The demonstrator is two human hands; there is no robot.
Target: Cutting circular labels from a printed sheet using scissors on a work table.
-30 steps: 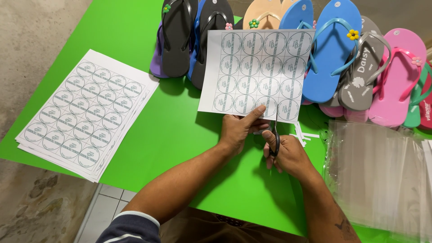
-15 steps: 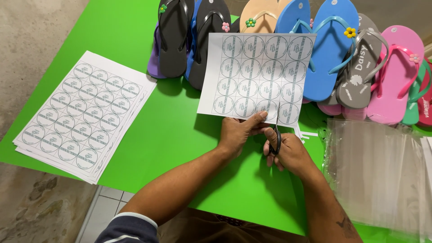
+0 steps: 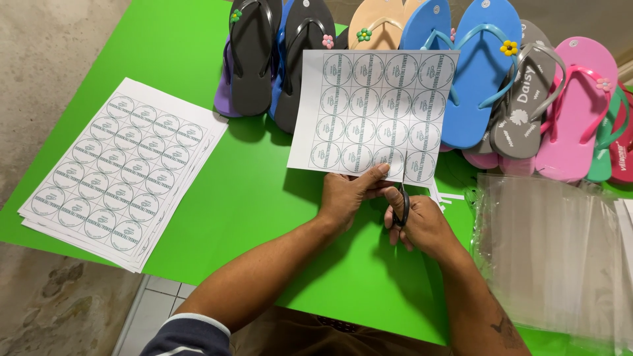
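A white sheet printed with rows of round labels (image 3: pixel 373 112) is held up over the green table (image 3: pixel 250 198), its far edge overlapping the flip-flops behind it. The left hand (image 3: pixel 348 196) pinches the sheet's near edge, thumb on top and fingers beneath. Just to the right of it, the right hand (image 3: pixel 422 224) is closed around the dark handles of a pair of scissors (image 3: pixel 403 191), whose blades point away and have entered the sheet's near edge between two columns of labels. The two hands sit close together, almost touching. Thin white paper strips (image 3: pixel 448 196) lie on the table just right of the scissors. Further right, a pile of clear plastic bags (image 3: pixel 554 257) covers the table's near right part. Along the far edge runs a row of flip-flops (image 3: pixel 481 72) in black, tan, blue, grey and pink. On the left, well apart, a stack of the same label sheets (image 3: pixel 119 171) lies at an angle.
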